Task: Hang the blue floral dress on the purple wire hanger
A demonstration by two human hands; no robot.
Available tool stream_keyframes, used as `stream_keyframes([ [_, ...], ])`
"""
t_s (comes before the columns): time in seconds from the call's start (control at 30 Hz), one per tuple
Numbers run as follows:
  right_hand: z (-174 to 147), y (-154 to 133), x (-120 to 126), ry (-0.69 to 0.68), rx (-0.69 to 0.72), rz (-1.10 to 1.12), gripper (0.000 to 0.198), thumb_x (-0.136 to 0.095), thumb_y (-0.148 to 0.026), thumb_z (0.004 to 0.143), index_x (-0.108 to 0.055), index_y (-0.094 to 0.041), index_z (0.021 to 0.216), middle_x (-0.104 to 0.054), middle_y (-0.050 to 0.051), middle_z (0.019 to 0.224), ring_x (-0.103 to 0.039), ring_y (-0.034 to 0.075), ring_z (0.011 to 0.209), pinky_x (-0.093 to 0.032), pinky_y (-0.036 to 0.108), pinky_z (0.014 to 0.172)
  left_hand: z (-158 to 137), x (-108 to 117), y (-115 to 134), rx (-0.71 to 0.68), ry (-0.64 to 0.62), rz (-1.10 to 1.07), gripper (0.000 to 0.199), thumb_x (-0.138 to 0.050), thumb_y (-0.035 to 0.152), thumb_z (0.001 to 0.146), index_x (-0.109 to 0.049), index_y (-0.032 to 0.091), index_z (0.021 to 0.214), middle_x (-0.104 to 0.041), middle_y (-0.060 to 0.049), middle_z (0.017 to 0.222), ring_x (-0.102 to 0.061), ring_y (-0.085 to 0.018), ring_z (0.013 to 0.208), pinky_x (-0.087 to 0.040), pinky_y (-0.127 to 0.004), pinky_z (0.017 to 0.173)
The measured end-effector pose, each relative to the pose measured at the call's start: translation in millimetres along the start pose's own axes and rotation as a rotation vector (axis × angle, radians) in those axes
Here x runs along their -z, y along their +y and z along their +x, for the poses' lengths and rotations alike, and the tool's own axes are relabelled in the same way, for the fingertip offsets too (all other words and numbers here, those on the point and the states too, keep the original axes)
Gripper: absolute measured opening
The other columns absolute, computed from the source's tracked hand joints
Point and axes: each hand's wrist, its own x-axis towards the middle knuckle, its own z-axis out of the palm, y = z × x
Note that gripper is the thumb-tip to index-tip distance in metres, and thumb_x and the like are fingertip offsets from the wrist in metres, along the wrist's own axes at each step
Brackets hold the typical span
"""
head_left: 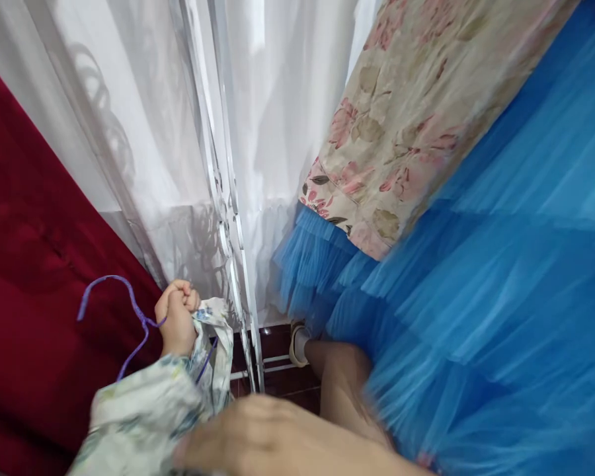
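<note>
My left hand [177, 320] is closed in a fist on a purple clothes hanger [137, 311], whose hook points up and to the left. The same fist pinches the edge of a pale garment with a blue and green print [143, 410]. Its cloth drapes over my left wrist and forearm, and one loop of it hangs to the right of the fist. In front, at the bottom, my right hand [258, 433] is smeared by motion, with its fingers close to or against the garment. Whether it grips the cloth cannot be made out.
Dark red cloth [39, 277] hangs at the left. White curtains [287, 119] hang behind a thin white metal stand [223, 185]. To the right are a floral dress [396, 132] and a blue tulle dress [500, 317]. Below are a leg and a shoe [297, 345] on dark floor tiles.
</note>
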Motion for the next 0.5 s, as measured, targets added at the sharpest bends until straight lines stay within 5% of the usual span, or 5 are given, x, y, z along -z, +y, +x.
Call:
stream_keyframes([
  [0.13,-28,33,7,0.216,-0.24,-0.2,0.103,-0.074,-0.037,0.077,-0.011,-0.019,0.157,-0.02,0.017,0.161,-0.02,0.032,0.148,-0.027,0.051,0.118,-23,-29,31,0.231,-0.491,0.089,0.012,-0.054,0.023,0.074,-0.054,0.018,0.064,-0.028,0.007,0.047,-0.023,-0.008,0.043,-0.016,-0.022,0.044],
  [0.23,-33,54,-3,0.264,-0.291,-0.335,0.119,-0.078,-0.03,0.069,0.001,-0.016,0.157,-0.01,0.022,0.162,-0.009,0.038,0.149,-0.018,0.062,0.117,-38,-52,60,0.41,-0.761,-0.004,0.015,-0.055,0.023,0.076,-0.061,0.015,0.064,-0.032,0.005,0.047,-0.025,-0.007,0.045,-0.019,-0.021,0.045],
  [0.33,-27,61,-12,0.401,-0.241,-0.361,0.124,-0.074,-0.028,0.066,0.012,-0.016,0.156,-0.023,0.023,0.157,-0.023,0.04,0.145,-0.025,0.063,0.113,-44,-76,84,0.554,-0.81,-0.272,0.014,-0.054,0.02,0.076,-0.059,0.015,0.064,-0.033,0.005,0.048,-0.025,-0.006,0.043,-0.024,-0.018,0.044],
  [0.4,-25,54,-8,0.522,-0.258,-0.37,0.119,-0.07,-0.026,0.067,0.008,-0.02,0.156,-0.037,0.021,0.147,-0.039,0.038,0.135,-0.04,0.057,0.105,-42,-90,96,0.601,-0.859,-0.355,0.007,-0.057,0.017,0.073,-0.062,0.015,0.068,-0.047,0.002,0.056,-0.039,-0.006,0.046,-0.034,-0.017,0.047],
  [0.5,-32,35,15,0.597,-0.344,-0.416,0.106,-0.071,-0.031,0.069,-0.012,-0.028,0.157,-0.05,0.013,0.13,-0.057,0.033,0.115,-0.053,0.044,0.088,-33,-97,108,0.485,-0.855,-0.181,0.015,-0.059,0.017,0.074,-0.07,0.016,0.084,-0.069,-0.005,0.082,-0.064,-0.014,0.069,-0.051,-0.023,0.063],
])
